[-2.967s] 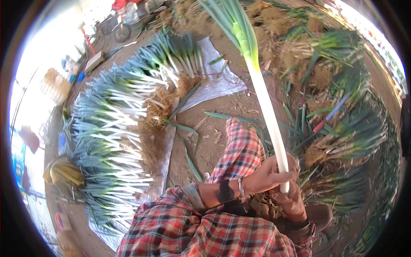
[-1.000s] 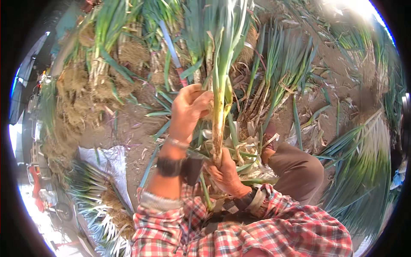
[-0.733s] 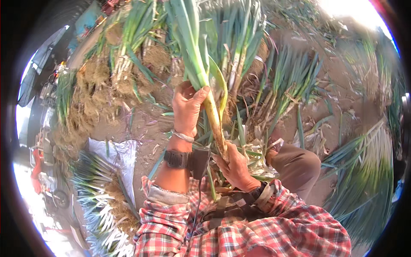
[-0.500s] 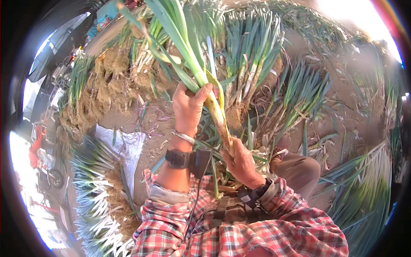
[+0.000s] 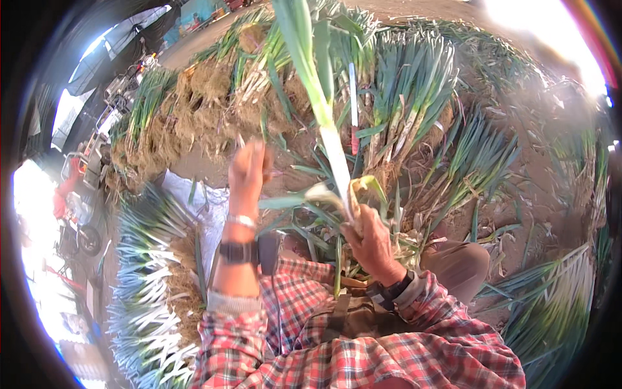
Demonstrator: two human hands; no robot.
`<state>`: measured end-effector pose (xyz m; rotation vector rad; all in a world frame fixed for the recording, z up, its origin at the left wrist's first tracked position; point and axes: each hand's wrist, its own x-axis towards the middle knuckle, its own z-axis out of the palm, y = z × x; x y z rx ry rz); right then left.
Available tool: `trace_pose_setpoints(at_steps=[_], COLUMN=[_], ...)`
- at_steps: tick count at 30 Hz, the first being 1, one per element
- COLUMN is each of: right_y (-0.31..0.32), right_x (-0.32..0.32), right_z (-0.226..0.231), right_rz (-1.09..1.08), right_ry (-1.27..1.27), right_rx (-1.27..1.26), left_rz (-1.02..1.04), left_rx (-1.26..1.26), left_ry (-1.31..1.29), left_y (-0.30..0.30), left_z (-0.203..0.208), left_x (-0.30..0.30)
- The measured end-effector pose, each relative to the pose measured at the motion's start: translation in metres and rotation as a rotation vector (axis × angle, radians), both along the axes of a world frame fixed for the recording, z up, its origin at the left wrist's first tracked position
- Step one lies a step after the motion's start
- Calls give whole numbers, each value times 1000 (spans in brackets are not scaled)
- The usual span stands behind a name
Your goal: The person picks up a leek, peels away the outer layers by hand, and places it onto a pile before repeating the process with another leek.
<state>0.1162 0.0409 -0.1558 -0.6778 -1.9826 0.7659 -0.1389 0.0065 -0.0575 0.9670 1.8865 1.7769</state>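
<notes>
My right hand (image 5: 374,245) is wrapped round the lower end of a leek (image 5: 335,152). The leek stands tilted, its white shaft bare and its green leaves reaching the top edge. Loosened outer leaves hang at its base, among them a curled yellow-green leaf (image 5: 369,185). To the left of the shaft and apart from it is my left hand (image 5: 249,167), blurred, with its fingers curled in. Whatever it may hold cannot be made out. The root end of the leek is hidden in my right hand.
Bundled leeks (image 5: 414,84) stand beyond my hands, with rooty bundles (image 5: 201,107) further left. White-stemmed leeks (image 5: 152,279) lie at the left beside a white sheet (image 5: 206,206). More leeks (image 5: 551,305) lie at the right. A long-handled tool (image 5: 354,107) with a reddish end stands behind the leek.
My left hand has let go of the leek's shaft and moved left. The brownish outer layer has come down, showing a white shaft. My right hand keeps its hold, slightly further right.
</notes>
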Motion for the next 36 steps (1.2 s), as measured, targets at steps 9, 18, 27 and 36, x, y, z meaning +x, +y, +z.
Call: trace_pose_setpoints(at_steps=[9,18,27,36], right_y=[4,15,1,31], right_x=[10,-45,-11,69], right_z=[34,90,79,-41], right_rz=[710,762,807,63], right_ry=[235,580,292,-649], right_rx=[-780,-875,-779,-146], left_rz=[-300,-267,-128,-358], left_rx=[282,184,113,253], left_ry=[-460,-398,-476,-817], left_y=[24,6,8,-22], left_z=[68,42,9,5], left_x=[33,84,68,74])
